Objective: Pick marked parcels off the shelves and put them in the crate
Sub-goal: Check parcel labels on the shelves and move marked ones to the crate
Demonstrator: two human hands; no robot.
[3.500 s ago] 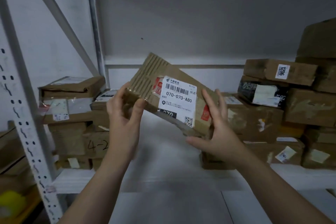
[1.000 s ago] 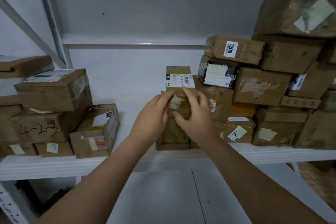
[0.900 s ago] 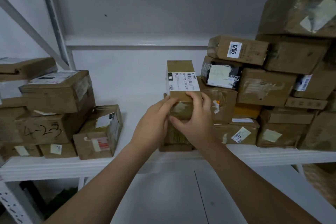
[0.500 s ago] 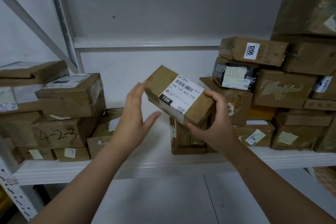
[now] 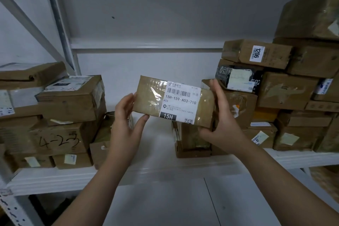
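White shelf (image 5: 55, 180); left hand (image 5: 126, 124), right hand (image 5: 222, 130) grip taped cardboard parcel (image 5: 150, 101).

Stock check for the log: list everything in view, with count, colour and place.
Brown cardboard parcel with white 15H label: one, brown, held up in front of the shelf.
Brown cardboard boxes, left stack: several, brown, left on the shelf; one marked 4-23.
Brown cardboard boxes, right stack: many, brown, right on the shelf; one labelled 1206.
Black-wrapped parcel: one, black, in the right stack, under the 1206 box.
White metal shelf board: one, white, under both stacks.
Left hand: one, holds the parcel's left end.
Right hand: one, fingers curled round its right end.
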